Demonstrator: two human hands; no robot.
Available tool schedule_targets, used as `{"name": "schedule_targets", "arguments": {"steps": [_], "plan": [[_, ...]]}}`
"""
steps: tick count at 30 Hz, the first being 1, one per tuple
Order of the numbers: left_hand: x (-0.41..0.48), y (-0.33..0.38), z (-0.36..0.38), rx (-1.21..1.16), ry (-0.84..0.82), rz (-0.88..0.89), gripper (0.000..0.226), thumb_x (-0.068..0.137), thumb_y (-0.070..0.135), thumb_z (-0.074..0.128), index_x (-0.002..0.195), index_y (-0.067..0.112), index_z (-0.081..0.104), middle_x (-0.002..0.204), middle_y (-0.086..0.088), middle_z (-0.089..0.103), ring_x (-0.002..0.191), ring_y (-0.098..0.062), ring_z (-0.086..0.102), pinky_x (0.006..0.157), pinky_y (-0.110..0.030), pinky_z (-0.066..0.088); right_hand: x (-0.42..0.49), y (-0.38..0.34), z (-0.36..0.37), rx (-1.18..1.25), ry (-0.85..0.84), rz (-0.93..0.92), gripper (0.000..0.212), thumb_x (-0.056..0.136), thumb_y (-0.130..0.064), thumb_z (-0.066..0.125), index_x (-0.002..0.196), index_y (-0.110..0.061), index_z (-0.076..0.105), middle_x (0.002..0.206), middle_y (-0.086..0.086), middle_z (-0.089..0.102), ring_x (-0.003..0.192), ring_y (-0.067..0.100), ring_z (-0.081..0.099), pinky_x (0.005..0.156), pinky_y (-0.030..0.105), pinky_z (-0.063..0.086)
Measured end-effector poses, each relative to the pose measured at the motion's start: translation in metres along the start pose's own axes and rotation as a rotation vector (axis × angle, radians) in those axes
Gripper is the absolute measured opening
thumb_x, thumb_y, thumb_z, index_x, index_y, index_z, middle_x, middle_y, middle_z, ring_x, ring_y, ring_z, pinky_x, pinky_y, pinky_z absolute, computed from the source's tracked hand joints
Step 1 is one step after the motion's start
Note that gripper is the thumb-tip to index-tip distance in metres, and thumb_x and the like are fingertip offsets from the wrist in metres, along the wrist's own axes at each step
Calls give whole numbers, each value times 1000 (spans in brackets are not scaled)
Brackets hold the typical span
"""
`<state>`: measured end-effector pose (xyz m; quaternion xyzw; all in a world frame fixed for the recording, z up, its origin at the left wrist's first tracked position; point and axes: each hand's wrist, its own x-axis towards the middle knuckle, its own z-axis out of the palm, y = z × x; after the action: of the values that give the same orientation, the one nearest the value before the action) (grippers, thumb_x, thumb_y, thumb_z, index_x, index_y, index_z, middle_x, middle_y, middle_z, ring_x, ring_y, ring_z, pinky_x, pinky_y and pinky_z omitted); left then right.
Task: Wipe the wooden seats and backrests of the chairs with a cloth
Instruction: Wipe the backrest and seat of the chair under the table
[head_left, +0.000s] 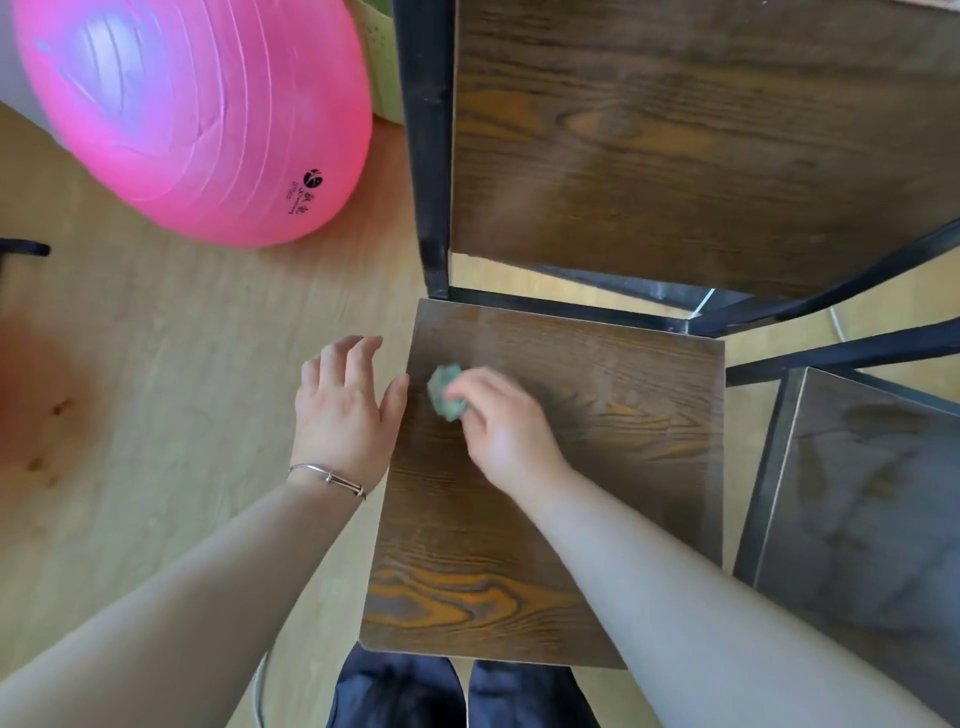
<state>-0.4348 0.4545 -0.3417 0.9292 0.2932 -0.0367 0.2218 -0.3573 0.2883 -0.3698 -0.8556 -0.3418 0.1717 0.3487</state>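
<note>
The cloth (444, 392), a small bunched wad of green fabric, sits on the wooden seat (597, 467) of the nearest chair, toward the seat's ten o'clock corner and just inside its left edge. The right hand (506, 434) covers it from the four o'clock side, and its fingers (467, 387) curl over the wad and press it to the wood; hand and cloth are both blurred, which reads as a wiping stroke in progress. Most of the seat lies from the cloth toward four and five o'clock, so the next passes probably need to run that way, back toward the person. The seat is a flat, nearly square panel of dark-stained wood with strong orange grain, its longer run from twelve to six o'clock. The left hand (345, 410) is at nine o'clock from the cloth, its fingers (358, 348) spread and loosely bent, gripping nothing, with the thumb at the seat's edge; whether it touches the wood is unclear. A thin metal bracelet (327, 475) rings that wrist. At twelve o'clock stands the backrest (701, 145), the same grained wood in a black metal frame (428, 156), apparently not yet reached. A second chair seat (872, 509), duller and darker, lies at three o'clock, and a glossy pink exercise ball (192, 114) rests on the pale wood-look floor (156, 389) at ten o'clock.
</note>
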Motion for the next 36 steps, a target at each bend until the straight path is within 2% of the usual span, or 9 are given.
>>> {"name": "schedule_targets", "arguments": {"steps": [3, 5, 8, 13, 20, 23, 27, 31, 36], "plan": [[-2, -9, -3, -10, -4, -16, 48, 94, 40, 46, 135, 15, 45, 134, -8, 46, 119, -34, 39, 100, -45, 35, 40, 4, -20, 32, 133, 81, 20, 82, -2, 64, 99, -13, 62, 114, 0, 60, 103, 14, 58, 87, 27, 51], [-5, -13, -4, -13, 5, -7, 47, 94, 39, 48, 135, 15, 46, 133, -9, 47, 118, -35, 41, 99, -45, 36, 65, 1, -23, 20, 119, 93, 19, 83, -7, 69, 99, -14, 61, 114, -1, 60, 101, 12, 58, 84, 23, 52], [-9, -18, -5, -24, 3, -3, 48, 94, 41, 47, 134, 15, 47, 132, -8, 48, 117, -34, 41, 98, -44, 36, 79, -1, -9, -67, 65, 74, 15, 83, -15, 73, 96, -15, 65, 113, 1, 64, 102, 14, 61, 83, 25, 53], [-15, -29, -7, -21, 3, 17, 51, 93, 46, 39, 132, 15, 49, 131, -8, 49, 114, -34, 42, 93, -45, 39, 74, 1, 4, -145, 150, 12, 7, 80, -11, 73, 86, -12, 68, 102, 2, 70, 98, 19, 61, 81, 28, 51], [-26, -37, -15, 8, -49, 49, 52, 94, 48, 37, 134, 18, 47, 133, -7, 47, 117, -33, 41, 95, -44, 39, -22, -19, 16, -66, -112, -56, 14, 76, 0, 73, 73, -9, 63, 102, 4, 69, 99, 19, 60, 83, 35, 53], [-27, -39, -15, 6, -50, 64, 49, 94, 44, 44, 134, 17, 47, 134, -7, 46, 118, -33, 40, 96, -44, 38, -12, -19, 6, -30, -53, 80, 15, 79, -2, 70, 87, -14, 63, 98, 0, 66, 93, 17, 61, 79, 39, 54], [-28, -43, -11, 5, -47, 89, 47, 95, 42, 45, 135, 16, 47, 134, -8, 46, 118, -34, 40, 98, -43, 36, 45, 7, -29, -85, 147, 261, 37, 85, -6, 65, 115, -28, 62, 107, -2, 63, 99, 13, 59, 87, 24, 48], [-35, -43, -10, 21, -65, 96, 46, 96, 42, 44, 136, 18, 46, 136, -6, 44, 120, -32, 38, 99, -41, 35, 53, 18, -32, -254, 4, 232, 35, 89, -7, 67, 122, -18, 68, 117, 5, 60, 106, 18, 56, 85, 9, 37], [-56, -48, -15, 48, -80, 128, 45, 96, 42, 44, 133, 17, 48, 135, -7, 46, 118, -34, 40, 98, -43, 36, 9, -4, -5, -153, -75, 89, 30, 86, 3, 62, 109, -14, 74, 107, 9, 64, 99, 24, 59, 93, 32, 48]]}}
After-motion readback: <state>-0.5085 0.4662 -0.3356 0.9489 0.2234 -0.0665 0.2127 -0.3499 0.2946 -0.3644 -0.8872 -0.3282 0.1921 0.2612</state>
